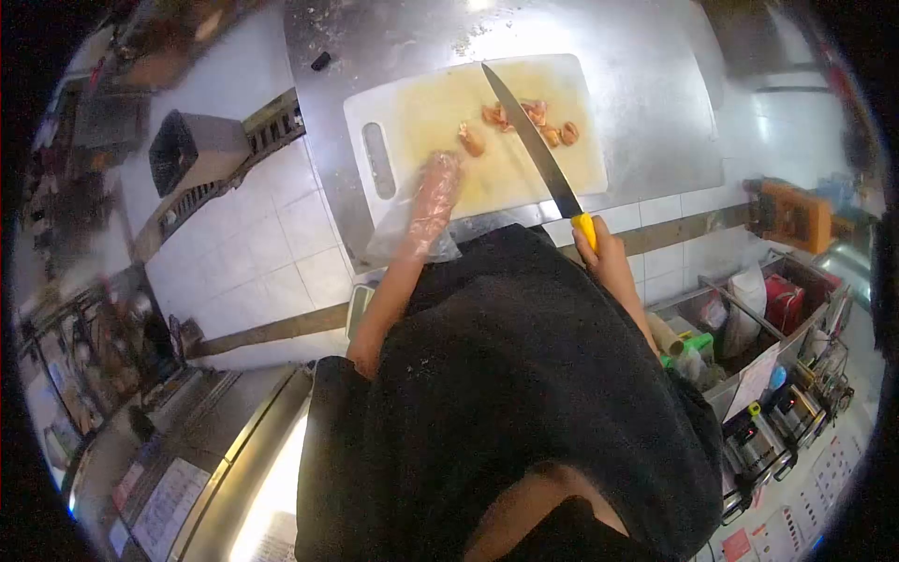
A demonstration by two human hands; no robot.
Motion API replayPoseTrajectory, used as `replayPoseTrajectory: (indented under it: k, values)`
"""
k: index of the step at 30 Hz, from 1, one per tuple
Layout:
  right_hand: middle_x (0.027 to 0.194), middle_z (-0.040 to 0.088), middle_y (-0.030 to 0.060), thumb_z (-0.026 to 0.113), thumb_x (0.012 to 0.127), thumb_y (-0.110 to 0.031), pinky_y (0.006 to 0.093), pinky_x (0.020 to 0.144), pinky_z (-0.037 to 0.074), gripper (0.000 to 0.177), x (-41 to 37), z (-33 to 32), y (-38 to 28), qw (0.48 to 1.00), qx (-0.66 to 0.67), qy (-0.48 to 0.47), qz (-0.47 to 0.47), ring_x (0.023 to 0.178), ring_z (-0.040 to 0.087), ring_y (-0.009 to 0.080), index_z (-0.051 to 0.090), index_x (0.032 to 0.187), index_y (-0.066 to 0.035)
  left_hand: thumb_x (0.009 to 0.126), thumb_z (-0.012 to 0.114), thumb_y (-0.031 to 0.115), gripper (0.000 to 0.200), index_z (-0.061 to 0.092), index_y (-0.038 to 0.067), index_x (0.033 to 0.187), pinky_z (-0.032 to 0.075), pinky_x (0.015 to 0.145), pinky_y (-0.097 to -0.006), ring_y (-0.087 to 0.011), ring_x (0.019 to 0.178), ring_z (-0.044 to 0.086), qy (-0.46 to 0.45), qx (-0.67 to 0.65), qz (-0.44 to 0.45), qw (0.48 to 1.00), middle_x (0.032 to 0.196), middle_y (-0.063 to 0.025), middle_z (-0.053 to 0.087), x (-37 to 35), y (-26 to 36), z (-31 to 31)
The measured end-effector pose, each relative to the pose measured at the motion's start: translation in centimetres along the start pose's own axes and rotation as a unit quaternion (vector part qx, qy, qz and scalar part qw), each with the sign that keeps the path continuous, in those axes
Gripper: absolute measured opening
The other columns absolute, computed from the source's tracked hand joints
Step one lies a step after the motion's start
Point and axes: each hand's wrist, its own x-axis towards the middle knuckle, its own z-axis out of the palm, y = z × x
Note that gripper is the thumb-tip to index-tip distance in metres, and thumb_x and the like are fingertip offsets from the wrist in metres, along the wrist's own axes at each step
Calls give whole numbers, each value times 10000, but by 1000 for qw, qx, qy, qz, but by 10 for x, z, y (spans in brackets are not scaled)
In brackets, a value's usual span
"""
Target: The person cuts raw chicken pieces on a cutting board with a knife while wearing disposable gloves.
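Observation:
My right hand (pixel 601 249) is wrapped round the yellow handle of a long knife (pixel 536 140), whose blade slants up and left over a white cutting board (pixel 431 103). Under and beside the blade lie several reddish-brown meat pieces (pixel 567 133). Left of them is another, longer meat piece (pixel 471 141). Just below that piece, my left hand (pixel 438 183) rests at the board's lower part in a clear plastic glove. Its fingers look bunched together, and whether anything is in them cannot be made out.
The board lies on a metal table (pixel 646 94) with a small black object (pixel 321 61) near its left edge. A grey bin (pixel 201 148) stands at the left. At the right are an orange object (pixel 794 215) and a rack with bags (pixel 785 302).

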Motion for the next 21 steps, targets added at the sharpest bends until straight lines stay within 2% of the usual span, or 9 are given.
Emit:
replayPoseTrajectory:
  k: [3, 5, 8, 11, 14, 16, 18, 21]
  values:
    - [718, 563, 270, 538, 863, -267, 452, 557, 417, 264, -6, -4, 5, 1000, -11, 15, 20, 720, 544, 450, 429, 929, -35, 846, 532, 155, 246, 539, -4, 1034, 409, 807, -373, -270, 880, 517, -54, -89, 2, 995, 956, -146, 530, 2, -18, -4]
    - [711, 562, 271, 541, 861, -267, 450, 550, 417, 266, -8, -4, 12, 999, 5, 31, 24, 712, 545, 449, 434, 942, -37, 866, 530, 188, 302, 519, 3, 1105, 400, 859, -355, -251, 956, 516, -160, -114, -60, 979, 1029, -152, 532, 26, 20, -34]
    - [706, 562, 273, 548, 857, -267, 454, 545, 417, 269, -10, -4, 17, 998, 30, 42, 48, 708, 546, 450, 444, 958, -40, 827, 574, 237, 377, 524, 38, 1143, 405, 895, -335, -241, 1004, 523, -159, -73, -53, 983, 1130, -133, 524, 63, 80, -45]
    - [708, 562, 275, 552, 854, -269, 462, 546, 416, 271, -10, -6, 19, 996, 32, 57, 59, 707, 545, 451, 453, 960, -40, 828, 575, 255, 456, 474, 82, 1237, 388, 943, -328, -245, 1080, 504, -128, -33, 108, 985, 1246, -130, 474, 85, 90, -31]
    - [712, 564, 275, 554, 852, -270, 470, 549, 415, 269, -12, -7, 20, 995, 22, 79, 58, 707, 544, 453, 461, 952, -38, 848, 552, 217, 450, 445, 82, 1264, 373, 966, -323, -230, 1123, 483, -181, -137, 9, 974, 1287, -121, 451, 106, 110, -52]
    - [711, 564, 274, 556, 851, -269, 472, 548, 413, 267, -15, -5, 23, 995, 21, 85, 56, 707, 543, 454, 462, 944, -37, 847, 552, 198, 429, 461, 69, 1246, 372, 966, -327, -213, 1122, 479, -185, -263, -27, 946, 1266, -112, 472, 108, 94, -55]
    - [706, 563, 273, 558, 850, -269, 473, 545, 412, 266, -15, -3, 27, 995, 24, 84, 48, 706, 542, 455, 459, 936, -37, 847, 550, 166, 392, 491, 27, 1208, 405, 928, -325, -185, 1077, 501, -150, -235, 0, 960, 1196, -103, 525, 111, 62, -49]
    - [696, 560, 271, 564, 847, -263, 473, 537, 408, 262, -15, -5, 24, 995, 32, 76, 58, 703, 539, 455, 454, 919, -37, 803, 568, 93, 298, 564, 4, 1086, 417, 878, -340, -243, 949, 542, -131, -120, 8, 984, 1031, -147, 577, 100, 36, -37]
